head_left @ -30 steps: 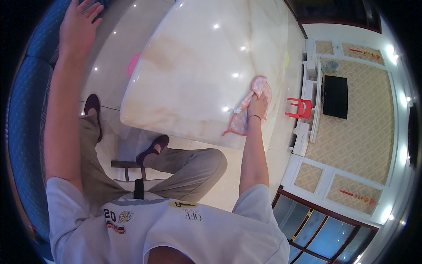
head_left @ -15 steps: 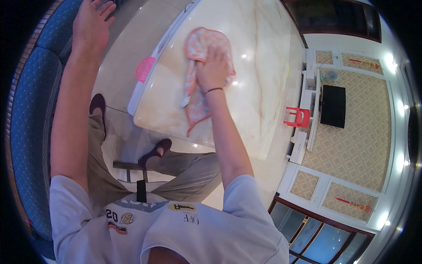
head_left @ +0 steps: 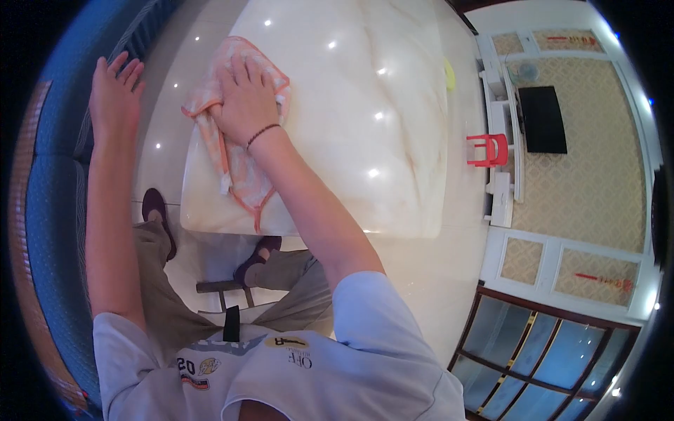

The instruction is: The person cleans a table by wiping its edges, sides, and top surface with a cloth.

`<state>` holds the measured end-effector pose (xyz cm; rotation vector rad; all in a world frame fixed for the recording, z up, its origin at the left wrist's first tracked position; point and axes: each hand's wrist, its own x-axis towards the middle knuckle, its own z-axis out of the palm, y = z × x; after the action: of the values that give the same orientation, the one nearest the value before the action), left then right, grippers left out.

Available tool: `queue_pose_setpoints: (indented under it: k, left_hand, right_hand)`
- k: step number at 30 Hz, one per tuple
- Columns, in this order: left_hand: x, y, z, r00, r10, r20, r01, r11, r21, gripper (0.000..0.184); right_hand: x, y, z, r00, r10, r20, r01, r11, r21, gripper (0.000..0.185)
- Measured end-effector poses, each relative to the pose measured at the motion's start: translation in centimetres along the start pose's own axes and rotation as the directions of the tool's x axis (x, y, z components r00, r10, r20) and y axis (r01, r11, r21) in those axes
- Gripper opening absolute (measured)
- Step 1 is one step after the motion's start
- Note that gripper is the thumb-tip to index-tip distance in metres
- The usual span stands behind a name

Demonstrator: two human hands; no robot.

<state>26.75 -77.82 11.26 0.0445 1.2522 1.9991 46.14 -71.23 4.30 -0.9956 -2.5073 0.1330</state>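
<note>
Right hand (head_left: 246, 102) rests flat, fingers slightly apart, on the pink-and-white cloth (head_left: 247, 170) at the left edge of the pale table (head_left: 337, 140), the cloth's outer corner apparently overhanging, while the left hand (head_left: 116, 98), fingers parted, hovers near the blue sofa (head_left: 56, 189).

A home's living room is suggested by the blue sofa (head_left: 56, 217), the TV (head_left: 543, 120) seen against a patterned wall (head_left: 604, 196), the white cabinet (head_left: 500, 205) near it and the small red chair (head_left: 501, 149). A marbled worktop (head_left: 323, 133), glossy floor (head_left: 460, 200) and framed glass doors (head_left: 577, 351) are also shown.
</note>
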Motion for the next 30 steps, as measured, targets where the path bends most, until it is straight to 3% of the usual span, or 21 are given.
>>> queue_pose_setpoints:
  k: [7,9,11,13,14,15,16,17,18,19,21,23,24,26,30]
  left_hand:
    - [0.3,-5.1,0.2,0.994,-0.039,0.102,0.022,0.986,0.167,0.060]
    - [-1.0,-6.1,1.0,0.982,-0.069,0.175,-0.002,0.926,0.376,0.065]
    - [-1.0,-7.6,0.9,0.970,-0.111,0.216,0.004,0.897,0.442,0.071]
    - [-1.7,-9.3,1.5,0.945,-0.104,0.310,-0.162,0.674,0.721,0.075]
    - [-1.5,-10.5,1.4,0.948,-0.104,0.302,-0.155,0.676,0.720,0.075]
    - [-1.1,-11.9,1.2,0.926,-0.049,0.374,-0.298,0.510,0.807,0.074]
    - [-1.0,-12.7,0.9,0.893,-0.016,0.449,-0.422,0.314,0.850,0.074]
    - [-1.4,-12.9,0.9,0.897,-0.018,0.441,-0.413,0.315,0.855,0.074]
    - [-2.0,-13.1,1.2,0.890,0.035,0.455,-0.454,0.176,0.874,0.074]
    - [-2.5,-13.2,1.5,0.875,0.084,0.476,-0.480,0.032,0.877,0.074]
    - [-3.1,-13.2,1.7,0.866,0.096,0.491,-0.492,-0.021,0.871,0.073]
    - [-3.6,-12.9,2.0,0.852,0.110,0.512,-0.506,-0.080,0.859,0.073]
    - [-3.8,-12.8,2.2,0.855,0.105,0.507,-0.500,-0.088,0.862,0.073]
    - [-4.1,-12.5,2.4,0.862,0.102,0.497,-0.489,-0.098,0.867,0.073]
    - [-4.6,-12.0,2.7,0.867,0.096,0.488,-0.482,-0.081,0.873,0.072]
  right_hand:
    - [-1.4,6.7,-2.7,0.984,0.171,0.042,-0.170,0.985,-0.043,0.056]
    - [-3.4,8.7,-3.7,0.978,0.203,0.042,-0.200,0.977,-0.081,0.056]
    - [-6.1,9.6,-5.2,0.967,0.252,0.034,-0.247,0.962,-0.119,0.055]
    - [-8.6,9.7,-6.6,0.967,0.244,0.065,-0.233,0.962,-0.144,0.056]
    - [-9.5,9.9,-7.5,0.967,0.240,0.088,-0.223,0.960,-0.167,0.057]
    - [-10.1,10.4,-8.7,0.967,0.235,0.096,-0.218,0.962,-0.166,0.057]
    - [-10.6,11.1,-10.1,0.966,0.186,0.177,-0.188,0.982,-0.003,0.055]
    - [-10.9,11.9,-11.4,0.961,0.126,0.246,-0.169,0.972,0.162,0.054]
    - [-10.9,12.8,-12.5,0.904,0.334,0.265,-0.422,0.794,0.438,0.051]
    - [-10.7,13.9,-13.6,0.792,0.506,0.343,-0.588,0.479,0.651,0.049]
    - [-12.0,20.2,-12.3,0.879,0.472,-0.070,-0.400,0.809,0.430,0.042]
    - [-11.4,22.7,-13.2,0.775,0.623,-0.106,-0.602,0.779,0.177,0.037]
    - [-11.1,23.6,-13.2,0.776,0.622,-0.105,-0.600,0.779,0.180,0.037]
    - [-10.8,25.8,-12.4,0.790,0.588,-0.173,-0.612,0.772,-0.172,0.034]
    - [-9.9,29.5,-10.6,0.804,0.545,-0.237,-0.594,0.745,-0.303,0.035]
